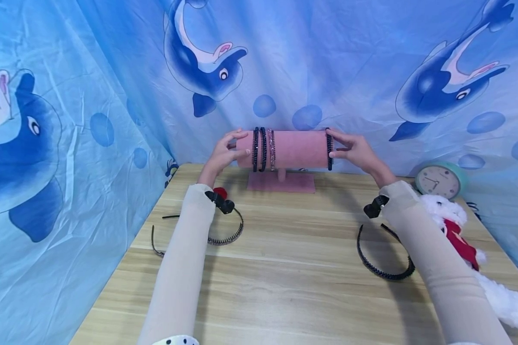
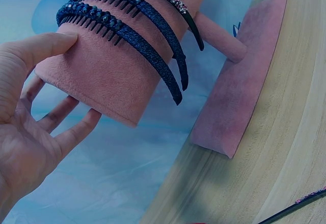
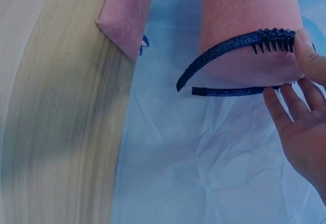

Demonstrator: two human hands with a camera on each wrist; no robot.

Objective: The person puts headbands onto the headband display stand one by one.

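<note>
Pink velvety roll (image 1: 300,148) up on its base (image 1: 280,183), and I'd call this job roughly half done. Three headbands sit on it left of centre: two dark beaded ones (image 1: 255,148) (image 1: 263,148), plus a glittery pink one (image 1: 272,152). A fourth dark headband (image 1: 330,151) is at the right end, and I'd count that one as being in progress.

Left to do, going by what's lying around: a black headband (image 1: 386,275) on the right of the counter (image 1: 298,297), and a pinkish toothed one (image 1: 230,239) on the left. There's another bit poking out by the left sleeve (image 1: 185,268), but the arm covers too much to say whether it's a separate headband.

Right hand (image 1: 356,149) has the fourth headband gripped, thumb on the beaded, toothed stretch and fingers at the other arm. Right wrist view shows one arm crossing in front of the roll and the other just past its end, so it doesn't look fully seated to me. Left hand (image 1: 222,153) is gripping the opposite end of the roll, thumb on the fabric and fingers at the rim, just beside the nearest beaded headband and probably there to steady things.
</note>
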